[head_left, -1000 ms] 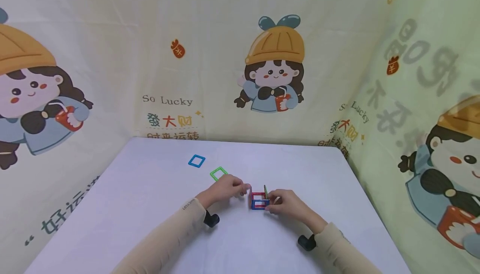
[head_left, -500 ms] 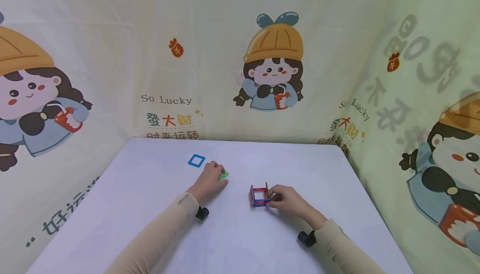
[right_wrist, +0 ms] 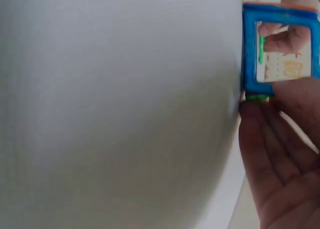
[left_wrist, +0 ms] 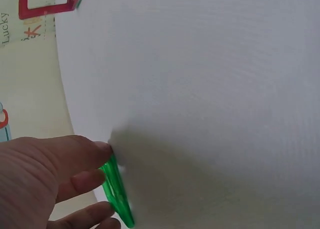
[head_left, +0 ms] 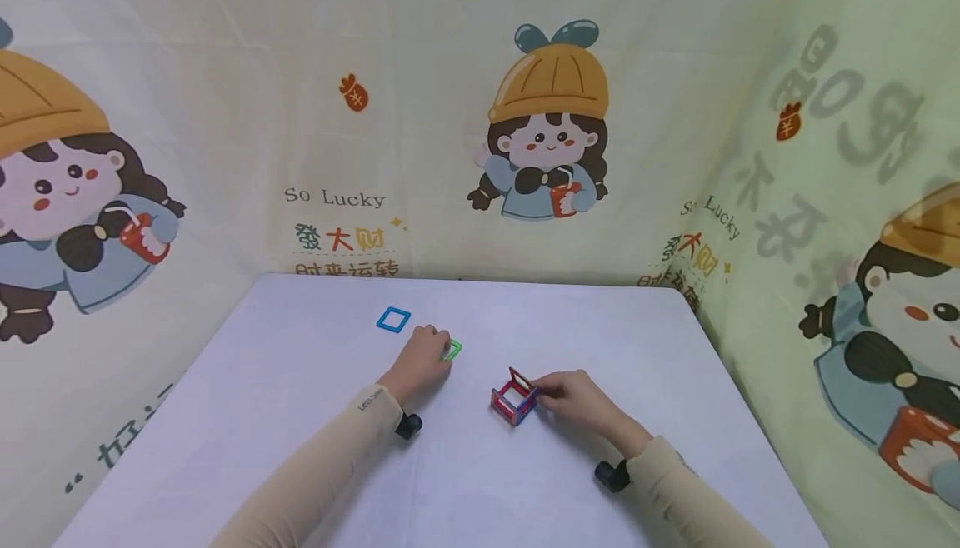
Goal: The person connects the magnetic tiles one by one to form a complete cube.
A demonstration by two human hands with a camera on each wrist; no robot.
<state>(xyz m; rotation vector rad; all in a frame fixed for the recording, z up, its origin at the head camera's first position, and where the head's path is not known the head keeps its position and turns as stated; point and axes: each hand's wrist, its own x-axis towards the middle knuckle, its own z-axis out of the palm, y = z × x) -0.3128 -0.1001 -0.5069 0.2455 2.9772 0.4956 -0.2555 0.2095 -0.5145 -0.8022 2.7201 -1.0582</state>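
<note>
My left hand (head_left: 420,358) pinches a green square magnetic tile (head_left: 456,350) with an open middle. In the left wrist view this green tile (left_wrist: 116,191) stands on edge between thumb and fingers, near the white surface. Right of it on the table sits a small open box of magnetic tiles (head_left: 527,409), red and blue, with one tile tilted up at the back. My right hand (head_left: 581,398) grips the box at its right side. A blue tile (right_wrist: 250,49) of the box faces the right wrist camera, the thumb and fingers at its corner.
A loose blue square tile (head_left: 387,329) lies flat behind my left hand. The white table (head_left: 315,415) reaches back to a cloth backdrop (head_left: 435,156) with printed cartoon figures, and another cloth wall stands to the right.
My left hand has left the box, moved left to the green tile and taken hold of it. My right hand has stayed near its place while the box has turned.
</note>
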